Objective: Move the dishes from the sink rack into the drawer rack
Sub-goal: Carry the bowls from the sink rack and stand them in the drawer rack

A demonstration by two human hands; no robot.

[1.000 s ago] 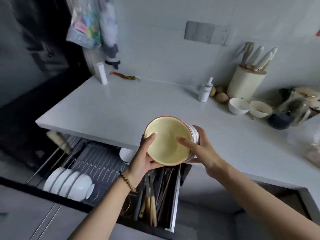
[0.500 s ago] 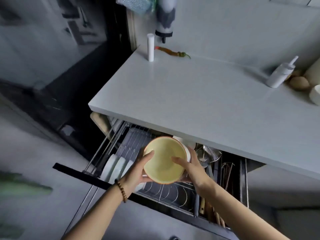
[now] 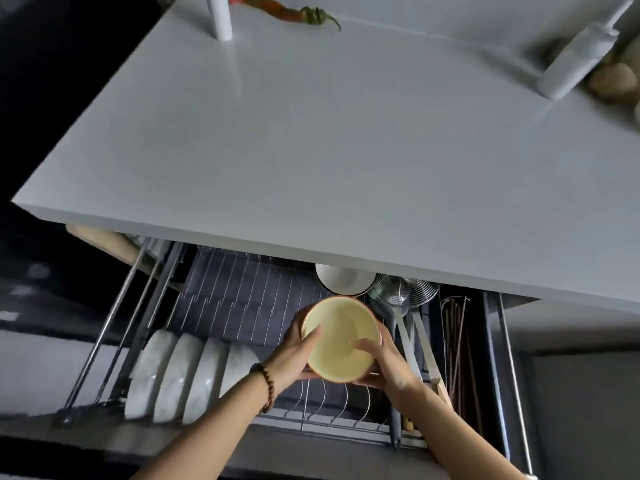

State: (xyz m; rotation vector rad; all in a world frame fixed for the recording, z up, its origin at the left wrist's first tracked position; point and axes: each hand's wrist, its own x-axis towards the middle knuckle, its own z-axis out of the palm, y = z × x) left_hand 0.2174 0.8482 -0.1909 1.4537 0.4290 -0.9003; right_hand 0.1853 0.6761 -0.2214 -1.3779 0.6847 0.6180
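Obs.: yellow bowl (image 3: 341, 337) is now down over the open drawer rack (image 3: 242, 299), below the countertop (image 3: 346, 150) edge. A second ago it was level with the counter, so the carry looks nearly done. Both hands grasp it: left hand (image 3: 291, 355) curled round the left rim, thumb inside; right hand (image 3: 384, 362) round the right side, thumb also inside. Bowl tilted, mouth toward the person, above the wire prongs right of the row of white bowls (image 3: 183, 372) standing on edge. Contact with the wires: cannot tell. A white bowl (image 3: 344, 278) and a strainer (image 3: 405, 289) lie just beyond. Judgement: seat it in a free slot, then let go.
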